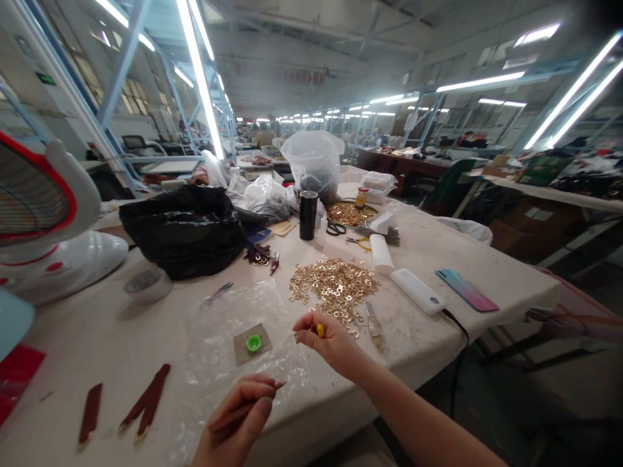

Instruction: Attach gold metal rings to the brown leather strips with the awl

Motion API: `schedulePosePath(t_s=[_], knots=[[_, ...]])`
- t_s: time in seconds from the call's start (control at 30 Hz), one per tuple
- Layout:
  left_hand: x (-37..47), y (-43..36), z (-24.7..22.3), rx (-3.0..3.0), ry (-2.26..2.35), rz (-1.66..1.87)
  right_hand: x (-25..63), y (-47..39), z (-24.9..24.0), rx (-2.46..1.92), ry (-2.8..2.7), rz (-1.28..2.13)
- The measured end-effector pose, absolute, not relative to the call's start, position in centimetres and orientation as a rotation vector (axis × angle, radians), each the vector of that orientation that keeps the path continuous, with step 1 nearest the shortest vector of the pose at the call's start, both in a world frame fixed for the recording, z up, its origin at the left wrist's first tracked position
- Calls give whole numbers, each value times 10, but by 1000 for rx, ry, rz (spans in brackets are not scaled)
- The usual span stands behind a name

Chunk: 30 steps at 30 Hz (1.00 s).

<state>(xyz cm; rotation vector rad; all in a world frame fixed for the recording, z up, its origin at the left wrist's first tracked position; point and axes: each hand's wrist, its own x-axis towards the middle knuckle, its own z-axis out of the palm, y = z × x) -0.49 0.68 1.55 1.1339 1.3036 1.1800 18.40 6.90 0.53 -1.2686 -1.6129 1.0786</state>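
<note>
My left hand (239, 421) is closed around a brown leather strap (228, 420), whose tip pokes out past the fingers. Higher up and to the right, my right hand (324, 340) pinches a small gold metal ring (296, 338) at its fingertips. A yellow piece (320, 330) shows between its fingers; the rest of it is hidden. Between the hands and to the left, a small green dish (254, 343) rests on a grey square card (238, 348) over clear plastic sheet (204, 363). Just beyond my right hand spreads a pile of gold rings (335, 285).
Brown straps with gold ends (146, 402) lie at left, near a tape roll (147, 285) and a fan (58, 246). A black bag (185, 227), dark tumbler (308, 215) and yellow-handled pliers (360, 242) stand farther back. A power bank (417, 290) and phone (466, 290) are right.
</note>
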Motion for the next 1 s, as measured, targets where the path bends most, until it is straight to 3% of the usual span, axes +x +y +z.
schedulePosePath(t_s=[0.07,0.17,0.63,1.0], knots=[[0,9,24,1028,1305,1252,174,59,12,-1089,-1343,1341],[5,10,30,808,1271,1339,164,47,18,-1005,-1190,1468],[5,11,19,620,1232,1314,154,31,9,-1065,-1435,1158],[-3,10,21,752,1242,1420,143,29,8,-940,-1050,1739]])
